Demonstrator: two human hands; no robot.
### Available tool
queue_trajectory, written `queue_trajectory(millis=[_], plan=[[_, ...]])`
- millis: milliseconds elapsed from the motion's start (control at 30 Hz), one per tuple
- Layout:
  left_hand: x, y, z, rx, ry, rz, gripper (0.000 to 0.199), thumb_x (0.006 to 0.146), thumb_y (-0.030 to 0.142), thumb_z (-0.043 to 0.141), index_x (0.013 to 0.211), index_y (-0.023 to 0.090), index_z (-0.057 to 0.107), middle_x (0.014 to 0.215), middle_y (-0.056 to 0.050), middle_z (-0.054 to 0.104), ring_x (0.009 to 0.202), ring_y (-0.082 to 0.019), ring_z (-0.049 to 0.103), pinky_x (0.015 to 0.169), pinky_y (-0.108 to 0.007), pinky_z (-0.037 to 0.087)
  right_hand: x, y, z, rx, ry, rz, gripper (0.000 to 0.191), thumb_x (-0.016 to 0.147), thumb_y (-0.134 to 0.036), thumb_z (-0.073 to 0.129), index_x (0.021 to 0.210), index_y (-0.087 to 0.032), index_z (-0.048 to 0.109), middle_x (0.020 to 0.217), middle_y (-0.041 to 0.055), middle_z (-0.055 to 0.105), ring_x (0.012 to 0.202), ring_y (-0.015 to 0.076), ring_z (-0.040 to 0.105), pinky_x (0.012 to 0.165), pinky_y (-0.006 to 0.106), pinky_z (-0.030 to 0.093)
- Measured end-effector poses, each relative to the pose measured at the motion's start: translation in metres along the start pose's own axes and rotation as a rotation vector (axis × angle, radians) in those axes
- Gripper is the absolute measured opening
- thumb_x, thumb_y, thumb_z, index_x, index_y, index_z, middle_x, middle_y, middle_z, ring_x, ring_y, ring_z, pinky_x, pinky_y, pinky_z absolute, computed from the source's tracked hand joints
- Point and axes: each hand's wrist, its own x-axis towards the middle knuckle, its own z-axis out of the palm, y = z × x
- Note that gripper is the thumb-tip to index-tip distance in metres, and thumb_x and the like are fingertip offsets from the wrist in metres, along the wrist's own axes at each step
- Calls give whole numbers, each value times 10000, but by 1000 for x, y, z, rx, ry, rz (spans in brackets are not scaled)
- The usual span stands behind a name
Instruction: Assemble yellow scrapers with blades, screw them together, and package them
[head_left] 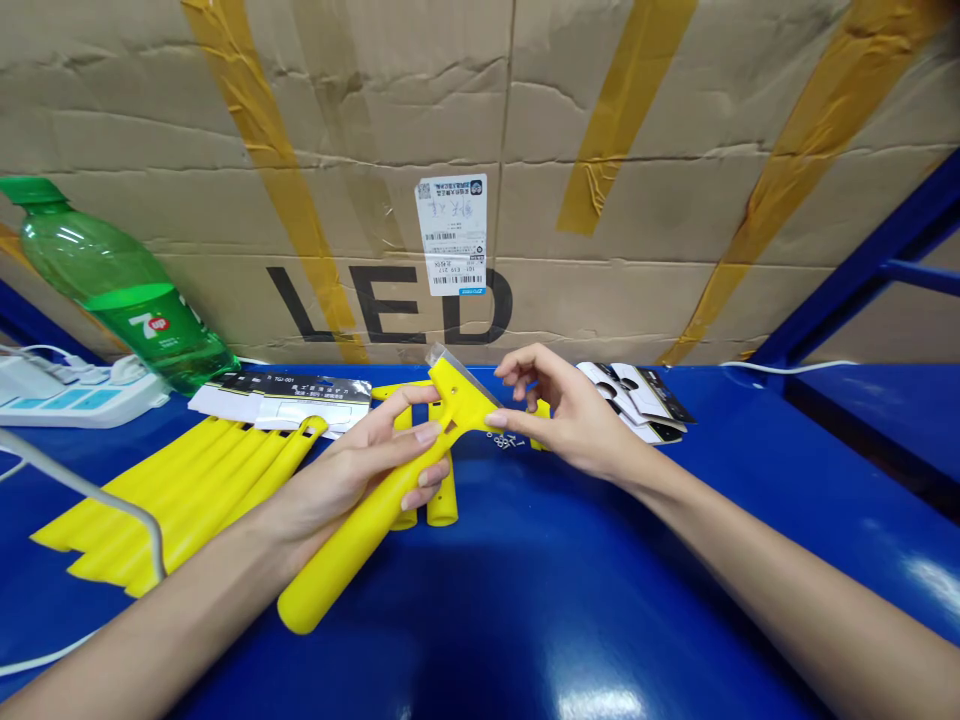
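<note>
My left hand [397, 450] is wrapped round the neck of a yellow scraper [360, 530], its handle slanting down toward me. A metal blade [469, 375] with a clear piece at its upper left end runs along the scraper's head. At the head's right corner, the thumb of my right hand [559, 410] is at or touching the edge; its other fingers are curled and apart from the thumb. Behind the scraper lie more yellow scraper parts [442, 495], partly hidden by my left hand. Several small screws [506, 440] are scattered beneath the right thumb.
Several yellow handles [180, 490] lie at left beside printed cards [315, 400]. Further left are a green bottle [142, 290], a white power strip [112, 395] and a grey cable [112, 505]. More cards [637, 395] lie right on the blue table [600, 600]. A cardboard box [360, 130] stands behind.
</note>
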Motion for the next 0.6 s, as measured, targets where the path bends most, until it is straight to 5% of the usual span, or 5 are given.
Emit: queue_trajectory(millis=[367,500,600], plan=[[5,-1,0,37,90,35,415,885,236,726,1233,272,505,686,-22,645,538,-106,557,531,-173,445,6,1,-11,-46,63,144,234,904,-370,680,1059,-210,608,842,27,713,763,182,648,719,326,496],[8,-3,-4,10,136,23,500,877,221,724,1310,270,480,699,-31,653,545,-113,580,544,-175,464,5,8,-24,-494,-153,44,132,891,-159,650,1008,-218,666,932,41,768,878,218,673,807,358,476],[9,-3,-6,12,170,29,551,872,199,721,1359,262,471,721,-43,660,563,-119,586,553,-183,478,3,12,-26,-616,-311,-7,180,889,-83,613,999,-208,679,919,45,775,966,234,656,855,356,471]])
